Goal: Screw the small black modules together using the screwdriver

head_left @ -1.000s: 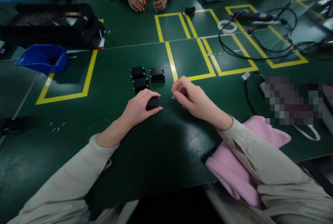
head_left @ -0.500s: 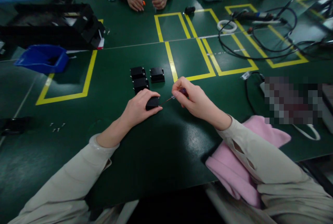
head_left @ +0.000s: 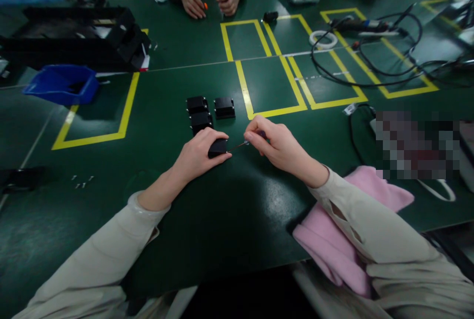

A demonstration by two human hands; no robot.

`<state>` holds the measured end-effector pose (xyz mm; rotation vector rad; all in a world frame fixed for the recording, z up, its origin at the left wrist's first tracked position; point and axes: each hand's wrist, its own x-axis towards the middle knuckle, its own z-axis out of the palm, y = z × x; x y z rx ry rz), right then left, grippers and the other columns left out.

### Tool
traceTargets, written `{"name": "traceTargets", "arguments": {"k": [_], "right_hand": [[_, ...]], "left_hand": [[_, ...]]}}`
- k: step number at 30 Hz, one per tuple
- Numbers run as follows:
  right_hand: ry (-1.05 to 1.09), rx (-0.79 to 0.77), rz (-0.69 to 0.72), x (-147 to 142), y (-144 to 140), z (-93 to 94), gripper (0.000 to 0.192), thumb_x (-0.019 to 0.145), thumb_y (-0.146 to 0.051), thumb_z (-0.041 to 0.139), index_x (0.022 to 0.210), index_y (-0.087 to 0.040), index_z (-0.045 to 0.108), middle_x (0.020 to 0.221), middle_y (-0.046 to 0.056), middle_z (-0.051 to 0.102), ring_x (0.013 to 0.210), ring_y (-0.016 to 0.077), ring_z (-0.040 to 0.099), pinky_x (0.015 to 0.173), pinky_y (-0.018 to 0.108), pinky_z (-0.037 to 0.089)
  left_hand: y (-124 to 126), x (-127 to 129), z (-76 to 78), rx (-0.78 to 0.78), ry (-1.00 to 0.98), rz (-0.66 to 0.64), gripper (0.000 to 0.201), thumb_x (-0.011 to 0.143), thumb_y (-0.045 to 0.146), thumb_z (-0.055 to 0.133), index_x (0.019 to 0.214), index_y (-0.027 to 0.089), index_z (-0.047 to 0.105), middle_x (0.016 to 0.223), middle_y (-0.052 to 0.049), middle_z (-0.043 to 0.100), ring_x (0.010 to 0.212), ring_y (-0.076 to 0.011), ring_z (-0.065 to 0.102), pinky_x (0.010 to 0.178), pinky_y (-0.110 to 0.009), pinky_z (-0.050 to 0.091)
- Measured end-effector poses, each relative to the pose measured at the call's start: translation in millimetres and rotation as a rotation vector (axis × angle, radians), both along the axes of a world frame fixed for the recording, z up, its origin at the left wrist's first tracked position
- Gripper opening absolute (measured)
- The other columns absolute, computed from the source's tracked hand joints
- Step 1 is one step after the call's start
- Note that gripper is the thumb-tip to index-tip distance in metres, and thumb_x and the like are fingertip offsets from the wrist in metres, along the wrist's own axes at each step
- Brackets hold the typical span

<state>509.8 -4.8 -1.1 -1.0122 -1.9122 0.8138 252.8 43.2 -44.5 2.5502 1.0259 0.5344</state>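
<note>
My left hand grips a small black block against the table, its thumb and fingers closed around the sides. My right hand is closed on the handle of a screwdriver, whose thin shaft slants down to the left. The tip meets the block's right side, at a small bright spot that looks like a screw head. Just beyond my left hand lie more black blocks of the same kind: one at the back, another in front of it, and one to the right.
Several loose screws lie at left, with a blue bin and a black tray behind. A pink cloth sits under my right forearm. Cables and a white ring are at right. Across the table are another person's hands.
My right hand's fingers have shifted slightly around the screwdriver handle, and its tip stays at the block. The left hand keeps its hold. Across the table, the other person's hand has moved a little.
</note>
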Motion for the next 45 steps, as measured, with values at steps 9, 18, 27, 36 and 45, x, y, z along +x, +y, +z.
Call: {"name": "traceTargets", "arguments": {"k": [9, 18, 27, 36, 45], "right_hand": [[-0.027, -0.019, -0.022, -1.5, -1.5, 1.4, 0.017, 0.107, -0.032, 0.051, 0.093, -0.023, 0.048, 0.077, -0.003, 0.056, 0.062, 0.0123, 0.052, 0.065, 0.027, 0.036], [-0.014, -0.016, -0.033, -1.8, -1.7, 1.2, 0.011, 0.105, -0.025, 0.051, 0.095, -0.024, 0.048, 0.078, -0.003, 0.057, 0.065, 0.0128, 0.055, 0.067, 0.026, 0.038], [0.003, 0.005, -0.058, -0.8, 0.4, -2.3, 0.006, 0.103, -0.02, 0.051, 0.1, -0.024, 0.048, 0.081, -0.003, 0.057, 0.066, 0.0134, 0.055, 0.067, 0.027, 0.039], [0.002, -0.039, -0.065, 1.2, 2.9, -2.5, 0.012, 0.107, -0.026, 0.051, 0.095, -0.024, 0.049, 0.072, -0.005, 0.053, 0.062, 0.0129, 0.052, 0.067, 0.028, 0.037], [-0.019, -0.043, -0.061, -0.6, 2.0, -2.3, 0.017, 0.107, -0.03, 0.052, 0.092, -0.024, 0.049, 0.07, -0.005, 0.053, 0.064, 0.0135, 0.053, 0.066, 0.028, 0.036]], "left_hand": [[-0.3, 0.5, 1.0, -0.007, 0.003, 0.005, 0.038, 0.099, 0.047, 0.069, 0.126, 0.02, 0.065, 0.122, -0.011, 0.071, 0.117, -0.0307, 0.067, 0.102, -0.044, 0.055], [-0.6, 0.5, 1.2, -0.009, 0.006, 0.002, 0.039, 0.1, 0.049, 0.067, 0.126, 0.021, 0.064, 0.123, -0.012, 0.071, 0.12, -0.0311, 0.067, 0.102, -0.044, 0.055], [-0.4, 0.4, 1.1, -0.011, 0.005, 0.007, 0.039, 0.1, 0.05, 0.066, 0.127, 0.022, 0.064, 0.124, -0.011, 0.071, 0.12, -0.0309, 0.067, 0.103, -0.045, 0.055], [0.0, 0.3, 1.0, 0.008, 0.001, -0.002, 0.04, 0.1, 0.049, 0.067, 0.127, 0.019, 0.064, 0.123, -0.013, 0.07, 0.119, -0.0317, 0.067, 0.101, -0.046, 0.055], [-0.3, 1.6, 1.5, -0.009, 0.0, 0.013, 0.04, 0.099, 0.05, 0.067, 0.126, 0.021, 0.064, 0.123, -0.012, 0.071, 0.119, -0.0318, 0.067, 0.101, -0.046, 0.055]]}}
